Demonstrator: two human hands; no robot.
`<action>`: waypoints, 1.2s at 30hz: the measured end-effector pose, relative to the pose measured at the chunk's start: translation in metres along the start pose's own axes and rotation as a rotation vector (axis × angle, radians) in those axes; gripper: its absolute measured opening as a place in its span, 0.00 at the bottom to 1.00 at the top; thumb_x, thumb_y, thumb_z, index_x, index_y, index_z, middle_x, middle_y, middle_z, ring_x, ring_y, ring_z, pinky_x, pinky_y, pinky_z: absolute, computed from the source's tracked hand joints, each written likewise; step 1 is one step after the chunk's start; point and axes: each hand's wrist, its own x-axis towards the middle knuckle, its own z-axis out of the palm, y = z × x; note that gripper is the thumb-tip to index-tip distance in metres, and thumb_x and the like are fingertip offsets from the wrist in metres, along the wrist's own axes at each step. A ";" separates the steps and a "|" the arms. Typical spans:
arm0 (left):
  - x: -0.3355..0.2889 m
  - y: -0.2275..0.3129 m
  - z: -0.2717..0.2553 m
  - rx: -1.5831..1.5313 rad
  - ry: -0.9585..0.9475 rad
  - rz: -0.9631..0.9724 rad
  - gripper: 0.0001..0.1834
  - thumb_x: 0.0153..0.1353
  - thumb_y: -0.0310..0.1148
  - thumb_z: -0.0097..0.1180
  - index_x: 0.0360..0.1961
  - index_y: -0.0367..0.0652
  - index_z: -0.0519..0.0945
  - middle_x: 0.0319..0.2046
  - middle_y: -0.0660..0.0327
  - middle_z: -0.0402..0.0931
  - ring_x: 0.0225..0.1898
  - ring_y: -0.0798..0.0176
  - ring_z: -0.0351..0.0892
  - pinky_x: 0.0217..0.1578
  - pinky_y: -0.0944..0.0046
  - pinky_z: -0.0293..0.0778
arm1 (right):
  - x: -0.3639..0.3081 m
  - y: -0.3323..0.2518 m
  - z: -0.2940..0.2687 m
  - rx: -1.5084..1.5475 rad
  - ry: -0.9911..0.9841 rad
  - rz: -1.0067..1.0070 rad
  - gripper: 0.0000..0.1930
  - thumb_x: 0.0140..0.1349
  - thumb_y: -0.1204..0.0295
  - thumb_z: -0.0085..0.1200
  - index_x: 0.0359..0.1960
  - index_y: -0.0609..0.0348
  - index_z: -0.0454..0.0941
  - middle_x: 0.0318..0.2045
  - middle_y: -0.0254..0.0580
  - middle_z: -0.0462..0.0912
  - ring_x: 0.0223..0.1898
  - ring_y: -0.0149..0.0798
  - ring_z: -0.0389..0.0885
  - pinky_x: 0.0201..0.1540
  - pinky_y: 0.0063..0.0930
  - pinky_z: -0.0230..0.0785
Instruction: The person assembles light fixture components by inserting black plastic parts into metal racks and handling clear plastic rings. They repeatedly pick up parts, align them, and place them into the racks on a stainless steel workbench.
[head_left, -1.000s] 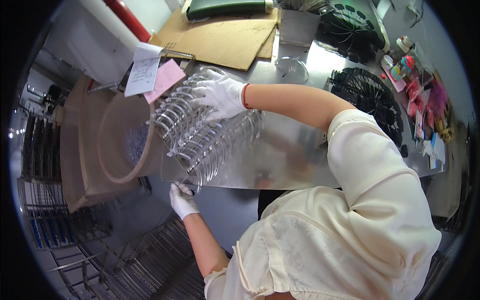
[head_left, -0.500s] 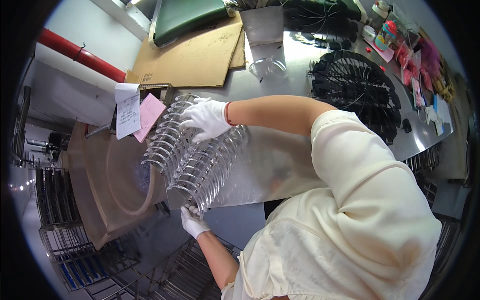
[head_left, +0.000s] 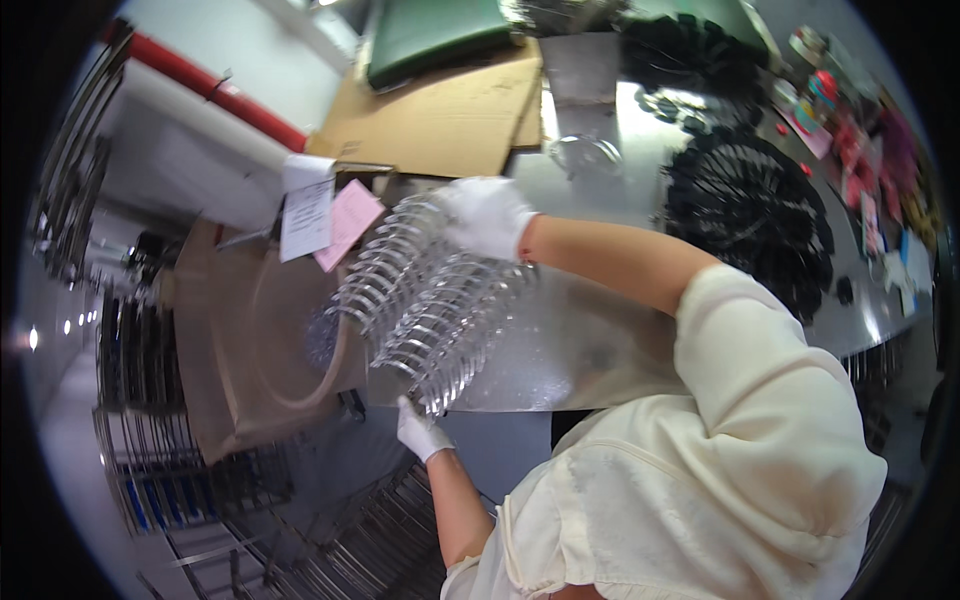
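A long metal rack carries rows of clear, curved plastic pieces, with its near end at the edge of the metal table. My left hand, in a white glove, is closed round that near end. Further off, my right hand, gloved in white too, lies over the far part of the rows. Motion blurs its fingers, and they are partly hidden behind the pieces, so its grip cannot be made out.
The metal table bears flat cardboard, a clear round piece and racks of black pieces. White and pink papers hang left of the rack. A brown-lined bin stands at left, metal racks below.
The whole view has shifted, so the scene sits further right. My right hand has moved right and slightly away over the rows; its fingers, spread before, are now blurred. My left hand stays at the near end.
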 end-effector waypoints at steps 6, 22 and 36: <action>-0.003 -0.017 -0.008 0.202 -0.083 0.204 0.17 0.78 0.35 0.48 0.43 0.31 0.83 0.33 0.60 0.83 0.32 0.68 0.79 0.34 0.66 0.75 | -0.071 0.028 -0.009 -0.188 -0.443 0.200 0.13 0.72 0.62 0.48 0.40 0.53 0.83 0.27 0.53 0.86 0.32 0.59 0.86 0.37 0.52 0.78; 0.008 0.020 -0.008 0.804 -0.183 0.272 0.15 0.74 0.34 0.51 0.49 0.34 0.85 0.26 0.57 0.86 0.26 0.68 0.85 0.31 0.64 0.79 | -0.045 0.030 -0.025 -0.090 -0.843 0.363 0.18 0.67 0.61 0.48 0.49 0.56 0.85 0.48 0.55 0.86 0.53 0.59 0.83 0.58 0.45 0.74; -0.002 -0.013 0.002 1.132 -0.038 0.599 0.11 0.64 0.39 0.59 0.33 0.42 0.83 0.27 0.45 0.84 0.31 0.39 0.85 0.36 0.42 0.80 | -0.076 0.039 -0.020 -0.350 -0.842 0.159 0.23 0.59 0.51 0.63 0.45 0.57 0.84 0.46 0.57 0.83 0.48 0.61 0.84 0.52 0.47 0.78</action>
